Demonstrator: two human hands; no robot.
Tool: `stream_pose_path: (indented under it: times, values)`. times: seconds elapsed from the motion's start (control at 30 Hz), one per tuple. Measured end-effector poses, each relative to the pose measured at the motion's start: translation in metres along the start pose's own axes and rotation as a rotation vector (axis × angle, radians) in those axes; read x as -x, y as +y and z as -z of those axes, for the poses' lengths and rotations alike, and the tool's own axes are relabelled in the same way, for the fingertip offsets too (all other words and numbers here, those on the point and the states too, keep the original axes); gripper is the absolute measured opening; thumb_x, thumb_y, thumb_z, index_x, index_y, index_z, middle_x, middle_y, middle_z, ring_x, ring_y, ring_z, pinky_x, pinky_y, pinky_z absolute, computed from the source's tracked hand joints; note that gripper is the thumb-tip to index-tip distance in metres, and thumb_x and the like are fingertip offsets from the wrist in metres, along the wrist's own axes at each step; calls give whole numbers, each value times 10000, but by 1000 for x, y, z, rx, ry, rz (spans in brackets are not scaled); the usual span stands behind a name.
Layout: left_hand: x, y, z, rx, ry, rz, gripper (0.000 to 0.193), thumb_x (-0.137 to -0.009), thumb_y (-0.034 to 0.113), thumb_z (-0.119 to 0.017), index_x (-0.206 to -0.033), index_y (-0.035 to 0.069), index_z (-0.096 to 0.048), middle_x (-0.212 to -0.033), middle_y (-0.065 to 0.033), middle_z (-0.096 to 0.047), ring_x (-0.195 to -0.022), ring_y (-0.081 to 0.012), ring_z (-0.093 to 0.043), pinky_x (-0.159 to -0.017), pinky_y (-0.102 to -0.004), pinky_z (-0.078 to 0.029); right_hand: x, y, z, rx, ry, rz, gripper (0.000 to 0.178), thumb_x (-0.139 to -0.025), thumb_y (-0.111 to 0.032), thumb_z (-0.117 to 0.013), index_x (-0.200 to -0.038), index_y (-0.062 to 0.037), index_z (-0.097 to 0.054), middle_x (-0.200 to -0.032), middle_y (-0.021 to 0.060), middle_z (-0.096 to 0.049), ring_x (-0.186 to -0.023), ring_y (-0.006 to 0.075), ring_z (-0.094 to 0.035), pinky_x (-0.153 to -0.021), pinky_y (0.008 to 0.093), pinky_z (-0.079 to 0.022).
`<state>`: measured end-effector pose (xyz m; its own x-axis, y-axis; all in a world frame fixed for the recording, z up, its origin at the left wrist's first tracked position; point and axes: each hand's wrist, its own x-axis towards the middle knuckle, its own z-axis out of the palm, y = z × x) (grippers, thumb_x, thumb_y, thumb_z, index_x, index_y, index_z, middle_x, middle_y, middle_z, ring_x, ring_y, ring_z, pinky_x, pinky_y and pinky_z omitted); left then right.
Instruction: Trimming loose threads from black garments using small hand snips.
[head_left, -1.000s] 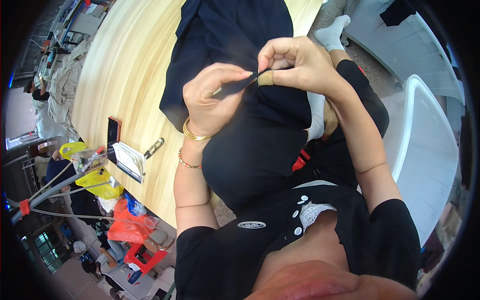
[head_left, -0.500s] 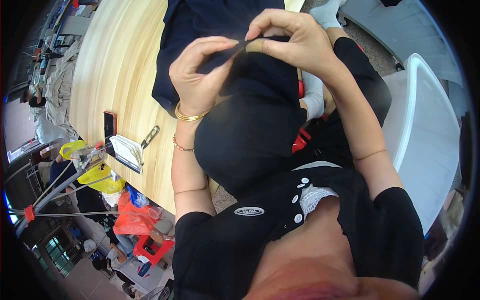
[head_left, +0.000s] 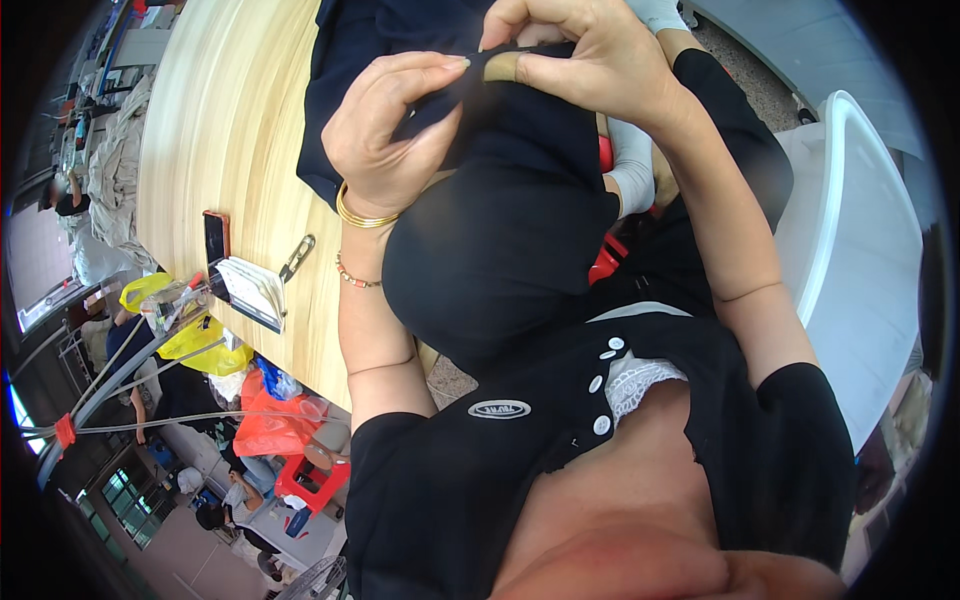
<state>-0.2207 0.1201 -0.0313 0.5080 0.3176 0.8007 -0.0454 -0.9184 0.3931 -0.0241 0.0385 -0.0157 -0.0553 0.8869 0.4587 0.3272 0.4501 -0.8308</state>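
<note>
A dark navy cloth garment (head_left: 540, 130) drapes from the table edge over my lap. My left hand (head_left: 385, 130), with gold bangles at its wrist, pinches the garment's edge between thumb and fingers. Close beside it, my right hand (head_left: 590, 60) grips the same edge, its thumb below and its fingertips above. The thumb of the right hand has a tan covering (head_left: 502, 67) on its tip. Between the two hands the edge is pulled up into a narrow fold. Whether anything small is in the fingers I cannot make out.
On the wooden table (head_left: 210, 120) at left lie a phone (head_left: 216, 238), a small notepad (head_left: 250, 292) and thread snips (head_left: 297, 258). Yellow bags (head_left: 205, 348) and a red stool (head_left: 312, 485) stand beyond its near edge. A white bin-like tray (head_left: 860, 260) is at right.
Both hands have risen slightly toward the top of the view, still holding the garment's edge. My left hand has shifted a little left, and its thumb has drawn away from its fingertips.
</note>
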Motion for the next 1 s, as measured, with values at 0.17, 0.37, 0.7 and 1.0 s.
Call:
stream_pose_path:
  times: [0.17,0.37,0.7,1.0]
  values:
    - [1,-1,-1,-9,33,-14,254,-650,-75,-757,-881,16,-704,-868,-103,-722,-798,-213,-705,-690,-252,-549,-2,14,-5,-104,22,146,152,-799,3,-731,-912,-12,-630,-748,-2,-603,-647,38,-528,-565,177,-432]
    - [4,-2,0,-4,61,21,240,-658,-62,-764,-877,17,-706,-852,-103,-724,-785,-211,-708,-683,-241,-546,2,3,-10,-56,50,20,135,-809,18,-715,-910,-9,-630,-751,1,-608,-634,35,-538,-553,182,-431]
    - [7,4,2,-71,122,60,243,-670,-124,-757,-867,6,-703,-848,-119,-708,-787,-194,-685,-715,-247,-521,6,1,-30,-200,151,-27,111,-820,21,-719,-879,-7,-629,-677,-23,-554,-558,10,-432,-494,179,-336]
    - [7,-7,-2,-45,189,19,243,-652,-75,-737,-871,25,-703,-866,-101,-722,-775,-211,-703,-685,-247,-546,2,-9,-36,-246,297,-55,107,-823,23,-721,-885,2,-636,-747,-15,-597,-626,13,-499,-535,169,-390]
